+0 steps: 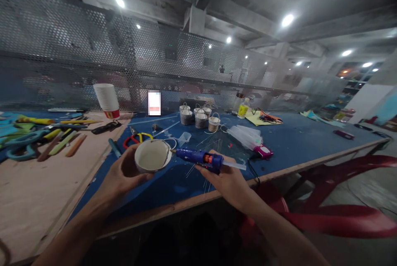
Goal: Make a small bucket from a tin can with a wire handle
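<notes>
At the far left of the blue-topped workbench point(294, 142) lies a heap of scissors and coloured sticks point(34, 138), with a stack of white paper cups point(107, 100) standing behind it. Further in, red-and-yellow-handled pliers point(138, 138) rest on the blue surface. The left hand point(124, 173) is wrapped around a short paper cup point(152, 155), tilted so its pale inside faces the camera, held just above the bench's near edge. The tip of a blue hot glue gun point(200, 158) touches the cup's right rim; the right hand point(228, 179) grips the gun's handle, with a clear glue stick protruding from its rear. Behind stand four small twine-wrapped baskets point(200, 117), and to the right lie a bundle of clear glue sticks point(246, 136) and a yellow-labelled bottle point(243, 109).
</notes>
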A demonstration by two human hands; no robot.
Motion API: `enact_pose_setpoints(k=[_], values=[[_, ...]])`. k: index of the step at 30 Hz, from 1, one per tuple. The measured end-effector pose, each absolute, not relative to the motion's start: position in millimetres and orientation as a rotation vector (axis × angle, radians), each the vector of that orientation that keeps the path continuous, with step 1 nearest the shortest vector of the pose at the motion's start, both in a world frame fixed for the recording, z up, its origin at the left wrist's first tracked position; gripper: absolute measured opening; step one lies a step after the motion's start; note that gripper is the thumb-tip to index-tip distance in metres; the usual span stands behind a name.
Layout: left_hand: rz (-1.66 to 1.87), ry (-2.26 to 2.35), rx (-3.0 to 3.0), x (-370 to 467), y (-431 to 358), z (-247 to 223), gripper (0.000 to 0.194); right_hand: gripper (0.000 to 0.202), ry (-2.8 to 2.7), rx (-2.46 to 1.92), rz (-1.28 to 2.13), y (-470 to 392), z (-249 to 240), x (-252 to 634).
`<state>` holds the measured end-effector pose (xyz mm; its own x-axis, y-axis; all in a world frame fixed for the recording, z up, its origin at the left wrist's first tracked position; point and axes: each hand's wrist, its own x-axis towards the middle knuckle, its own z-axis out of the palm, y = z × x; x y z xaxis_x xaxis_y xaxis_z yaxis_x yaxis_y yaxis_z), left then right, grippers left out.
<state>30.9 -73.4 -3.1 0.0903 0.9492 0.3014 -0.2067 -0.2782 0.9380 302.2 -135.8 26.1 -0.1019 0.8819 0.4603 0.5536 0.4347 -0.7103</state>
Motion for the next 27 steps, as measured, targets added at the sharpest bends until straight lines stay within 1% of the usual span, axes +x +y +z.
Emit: enact_pose_setpoints(k=[6,10,15,19,22,24,27], values=[[1.316,0.797,1.361,24,-68,-8,0.069,0.029,-1.783,-1.239,0.418,-129,32,307],[1.258,0.758,1.318,24,-68,-9,0.073,0.030,-1.775,-1.243,0.484,-125,42,306],[1.248,0.735,1.232,24,-67,-9,0.079,0.039,-1.652,-1.220,0.806,-104,46,309],[1.342,0.674,1.131,26,-69,-3,0.076,0.041,-1.399,-1.106,1.073,-68,30,319],[1.396,0.643,1.096,29,-70,3,0.075,0.045,-1.173,-1.115,1.213,-41,14,333],[1.424,0.643,1.082,31,-70,5,0.072,0.048,-1.157,-1.240,1.165,-27,6,344],[1.450,0.635,1.058,31,-70,5,0.066,0.051,-1.246,-1.506,0.885,-11,-4,362]])
